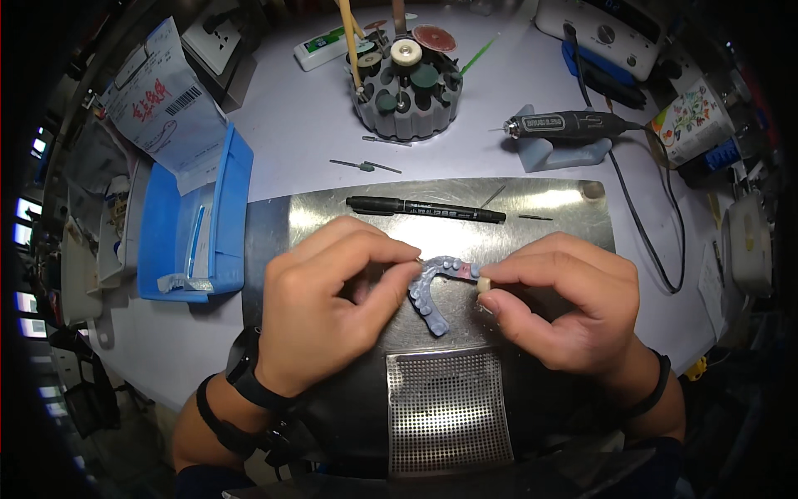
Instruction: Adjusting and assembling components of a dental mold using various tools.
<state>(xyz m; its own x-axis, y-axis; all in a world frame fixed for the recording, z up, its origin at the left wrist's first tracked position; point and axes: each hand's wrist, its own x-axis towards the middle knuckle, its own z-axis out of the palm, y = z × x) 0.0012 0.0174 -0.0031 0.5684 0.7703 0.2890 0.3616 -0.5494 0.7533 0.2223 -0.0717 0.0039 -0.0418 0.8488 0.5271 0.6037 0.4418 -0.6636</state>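
Observation:
A horseshoe-shaped grey-blue dental model [424,298] hangs over the metal bench plate, with a pinkish-red patch near its right end. Thumb and forefinger of my left hand [320,303] pinch its upper left side. Between the thumb and forefinger of my right hand [573,308] is a small cream-coloured tooth crown [484,285], just below the right end of the model. My right forefinger's tip is at that end of the model; whether it presses on it I cannot tell.
Beyond my hands lie a black marker pen [424,209] and several thin burs. A grey bur holder [407,112] stands at the back, and a black handpiece [565,125] rests on its stand with a trailing cord. A blue tray [237,200] is at left, a perforated metal grate [449,416] in front.

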